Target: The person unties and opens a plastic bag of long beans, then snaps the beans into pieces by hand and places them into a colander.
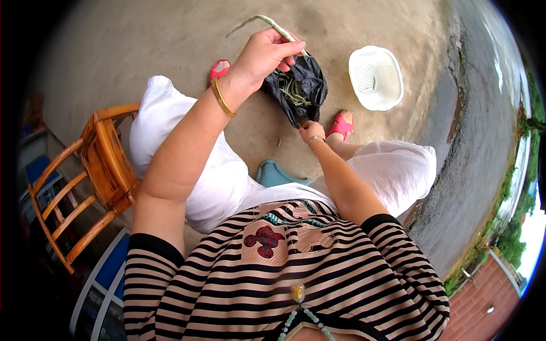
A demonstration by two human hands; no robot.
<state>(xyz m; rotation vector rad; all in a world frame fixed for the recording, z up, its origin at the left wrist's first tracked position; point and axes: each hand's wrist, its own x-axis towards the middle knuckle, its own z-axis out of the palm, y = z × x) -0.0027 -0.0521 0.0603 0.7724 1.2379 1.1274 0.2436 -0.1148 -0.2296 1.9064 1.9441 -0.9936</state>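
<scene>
A long pale-green bean (276, 26) is pinched between the thumb and fingers of my left hand (272, 52), raised above the bag. One end of the bean curves away to the left; the other points down past my thumb. Below it, a black plastic bag (314, 82) stands on the ground between my feet with its mouth spread. Several more green beans (293, 91) lie inside. My right hand (311, 131) is closed on the near edge of the bag.
A white plastic basket (393, 79) with a perforated bottom sits right of the bag, a little green in it. Under me is a teal stool (278, 174). To the left stands a wooden chair (105, 156). Wet asphalt (483, 142) borders the concrete floor (159, 42) on the right.
</scene>
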